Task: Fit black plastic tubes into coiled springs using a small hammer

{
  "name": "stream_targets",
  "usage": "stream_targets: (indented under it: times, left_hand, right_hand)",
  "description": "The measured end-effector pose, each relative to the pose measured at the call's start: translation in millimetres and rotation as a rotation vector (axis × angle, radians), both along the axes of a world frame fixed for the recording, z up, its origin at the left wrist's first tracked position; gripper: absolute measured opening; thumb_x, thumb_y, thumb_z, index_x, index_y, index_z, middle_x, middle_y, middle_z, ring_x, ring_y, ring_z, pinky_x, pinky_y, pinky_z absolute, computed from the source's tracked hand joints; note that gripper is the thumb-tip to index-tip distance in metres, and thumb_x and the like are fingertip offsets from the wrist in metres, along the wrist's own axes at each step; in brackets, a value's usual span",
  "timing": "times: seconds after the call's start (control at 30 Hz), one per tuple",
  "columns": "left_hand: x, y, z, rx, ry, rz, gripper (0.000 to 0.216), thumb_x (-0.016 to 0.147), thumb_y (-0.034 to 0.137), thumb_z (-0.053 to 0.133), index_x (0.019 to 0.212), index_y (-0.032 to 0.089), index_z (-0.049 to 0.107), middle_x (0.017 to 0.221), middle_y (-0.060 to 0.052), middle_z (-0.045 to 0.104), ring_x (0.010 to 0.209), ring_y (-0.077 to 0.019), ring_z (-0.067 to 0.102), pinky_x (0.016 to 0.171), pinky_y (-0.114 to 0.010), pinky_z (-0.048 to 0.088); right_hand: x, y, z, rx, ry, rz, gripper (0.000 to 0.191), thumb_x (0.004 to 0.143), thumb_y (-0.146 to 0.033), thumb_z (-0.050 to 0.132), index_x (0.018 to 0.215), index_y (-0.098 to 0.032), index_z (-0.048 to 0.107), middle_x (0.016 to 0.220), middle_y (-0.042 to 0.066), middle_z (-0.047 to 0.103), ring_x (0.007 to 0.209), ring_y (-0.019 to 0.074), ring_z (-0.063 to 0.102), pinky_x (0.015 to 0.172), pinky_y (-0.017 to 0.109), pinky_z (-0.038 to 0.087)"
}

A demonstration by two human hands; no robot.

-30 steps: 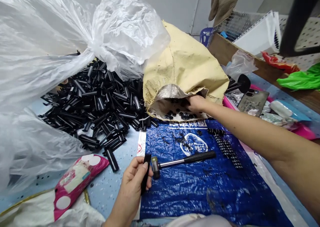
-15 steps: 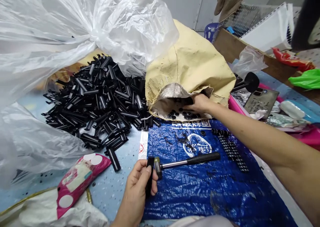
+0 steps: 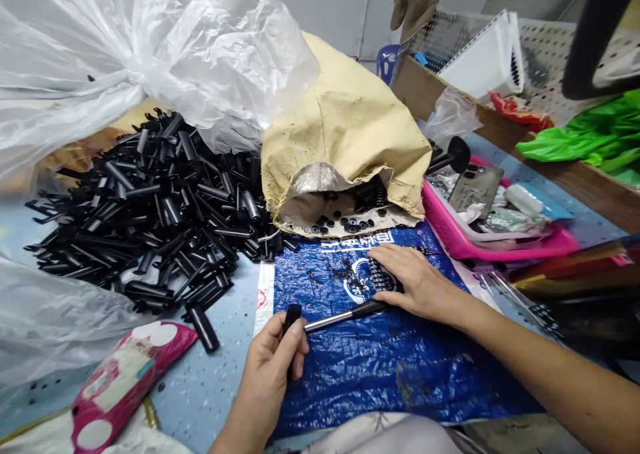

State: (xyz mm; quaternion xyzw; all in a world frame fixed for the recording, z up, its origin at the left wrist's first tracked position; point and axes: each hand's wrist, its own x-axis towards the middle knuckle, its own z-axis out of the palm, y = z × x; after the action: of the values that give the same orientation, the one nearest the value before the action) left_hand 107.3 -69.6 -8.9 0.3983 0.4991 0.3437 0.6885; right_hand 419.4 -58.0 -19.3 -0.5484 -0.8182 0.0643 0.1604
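Note:
My left hand (image 3: 275, 361) is closed around a narrow black plastic piece (image 3: 293, 315), held upright over the blue sheet's left side. Behind that hand lies a hammer (image 3: 330, 321) with a metal shaft and dark grip, its head hidden. My right hand (image 3: 425, 286) rests low over the sheet beside the grip's end. Between its thumb and fingers shows a black gridded piece (image 3: 383, 277), partly covered by the hand. Beyond, a yellow sack (image 3: 345, 127) lies with its mouth facing me, small black discs (image 3: 350, 224) and more gridded pieces (image 3: 370, 195) inside.
Black plastic pieces (image 3: 165, 207) are heaped at the left, under a large clear plastic bag (image 3: 225, 47). A pink polka-dot packet (image 3: 130, 387) lies in front. To the right stands a pink tray (image 3: 480, 244) with a phone (image 3: 475, 191). The blue sheet (image 3: 350, 387) covers the middle.
My right hand has come out of the sack's mouth to the blue sheet, near the hammer's grip. My left hand still holds the black plastic piece. The view has swung to the right.

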Motion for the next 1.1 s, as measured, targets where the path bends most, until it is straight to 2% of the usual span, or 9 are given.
stream_targets:
  times: [0.17,0.23,0.3,0.4,0.5,0.63,0.77,0.87,1.1]
  left_hand:
    - [-8.6,-4.5,-5.5,-0.027,0.001,0.038,0.035,0.087,0.051,0.068,0.089,0.016,0.064,0.071,0.002,0.059,0.049,-0.0052,0.043,0.049,-0.019,0.032]
    - [-8.0,-3.8,-4.9,-0.025,0.008,0.033,0.036,0.086,0.051,0.069,0.089,0.016,0.065,0.071,0.002,0.059,0.050,-0.0054,0.043,0.049,-0.019,0.032]
    - [-5.7,-2.8,-3.6,-0.016,0.012,0.025,0.036,0.086,0.051,0.068,0.087,0.016,0.065,0.071,0.001,0.060,0.050,-0.0056,0.043,0.050,-0.019,0.033]
    - [-2.2,-1.7,-2.2,0.001,0.029,0.008,0.036,0.087,0.052,0.067,0.083,0.016,0.065,0.070,0.001,0.059,0.049,-0.0063,0.043,0.049,-0.019,0.034]
    - [-0.5,0.2,-3.9,0.121,0.177,-0.041,0.034,0.090,0.052,0.062,0.085,0.018,0.066,0.071,-0.001,0.061,0.051,-0.0096,0.047,0.050,-0.022,0.037]
    - [4.1,7.1,-10.0,0.612,0.673,-0.255,0.023,0.089,0.033,0.064,0.108,0.022,0.071,0.099,-0.009,0.071,0.080,-0.0219,0.066,0.074,-0.031,0.052]
    - [11.5,15.3,-11.4,0.840,1.088,-0.673,0.029,0.091,0.009,0.047,0.103,0.019,0.072,0.098,-0.012,0.072,0.086,-0.0259,0.069,0.077,-0.036,0.054]
    - [4.3,19.7,-8.9,0.909,1.177,-0.839,0.036,0.088,0.001,0.042,0.102,0.017,0.071,0.095,-0.012,0.071,0.085,-0.0259,0.069,0.075,-0.036,0.055]
    - [-51.6,30.3,-7.3,1.088,1.134,-0.951,0.032,0.082,0.002,0.046,0.092,0.021,0.069,0.094,-0.008,0.073,0.076,-0.0217,0.070,0.068,-0.029,0.053]
  right_hand:
    - [47.7,-11.9,12.0,-0.147,-0.116,-0.009,0.065,0.087,-0.051,0.069,0.143,-0.022,0.053,0.148,0.014,0.053,0.143,0.0376,0.039,0.113,0.063,0.036]
    - [51.7,-9.3,17.6,-0.183,-0.094,0.013,0.064,0.082,-0.057,0.072,0.135,-0.022,0.061,0.150,0.015,0.050,0.142,0.0389,0.040,0.112,0.062,0.038]
    - [46.7,3.3,22.6,-0.164,-0.018,-0.015,0.052,0.084,-0.056,0.069,0.124,-0.022,0.068,0.148,0.014,0.053,0.138,0.0355,0.048,0.112,0.054,0.041]
    - [33.9,43.2,25.3,-0.109,0.071,-0.260,0.030,0.096,-0.041,0.055,0.115,-0.024,0.071,0.125,0.008,0.070,0.117,0.0259,0.064,0.104,0.040,0.049]
    - [27.9,95.7,22.0,-0.068,0.043,-0.510,0.033,0.098,-0.032,0.043,0.118,-0.017,0.066,0.114,0.015,0.072,0.106,0.0310,0.068,0.097,0.045,0.051]
    - [27.5,149.6,14.0,-0.093,-0.020,-0.724,0.042,0.090,-0.032,0.057,0.122,-0.005,0.058,0.110,0.031,0.068,0.109,0.0446,0.063,0.096,0.059,0.045]
    - [27.9,173.3,5.3,-0.163,-0.009,-0.844,0.053,0.080,-0.030,0.070,0.125,-0.006,0.055,0.111,0.030,0.067,0.111,0.0421,0.063,0.097,0.055,0.046]
    - [33.3,175.7,1.9,-0.197,0.056,-0.884,0.058,0.075,-0.031,0.072,0.126,-0.008,0.054,0.116,0.026,0.067,0.111,0.0378,0.063,0.095,0.049,0.049]
    - [41.5,147.9,12.1,-0.249,0.327,-0.719,0.059,0.070,-0.031,0.074,0.124,-0.015,0.057,0.091,0.007,0.071,0.089,0.0252,0.066,0.086,0.040,0.051]
